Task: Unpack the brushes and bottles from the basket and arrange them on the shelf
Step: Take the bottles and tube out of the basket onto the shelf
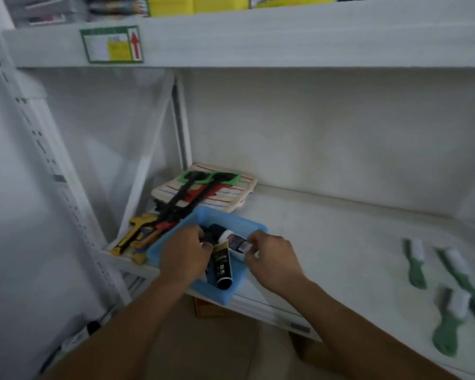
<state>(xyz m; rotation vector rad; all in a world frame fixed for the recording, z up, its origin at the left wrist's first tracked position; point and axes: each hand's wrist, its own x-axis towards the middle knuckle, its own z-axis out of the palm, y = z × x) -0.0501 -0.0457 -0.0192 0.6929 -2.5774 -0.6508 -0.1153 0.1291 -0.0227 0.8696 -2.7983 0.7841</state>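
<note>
A blue plastic basket [232, 220] rests on the white shelf [327, 242], near its front left. Inside lie a black and gold bottle [222, 266] and a white bottle [236, 241] with a dark label. My left hand [185, 253] reaches into the basket's left side with fingers curled; what it grips is hidden. My right hand [272, 260] pinches the white bottle's end at the basket's right rim. Several green-handled brushes [416, 266] with white bristles lie on the shelf at the far right.
Behind the basket lies a pile of carded black tools on striped packaging [203, 187]. Yellow-handled tools [133, 237] lie at the shelf's left end. An upper shelf [285, 39] with a green price label and yellow sponges hangs overhead. A brown box [206, 308] sits below.
</note>
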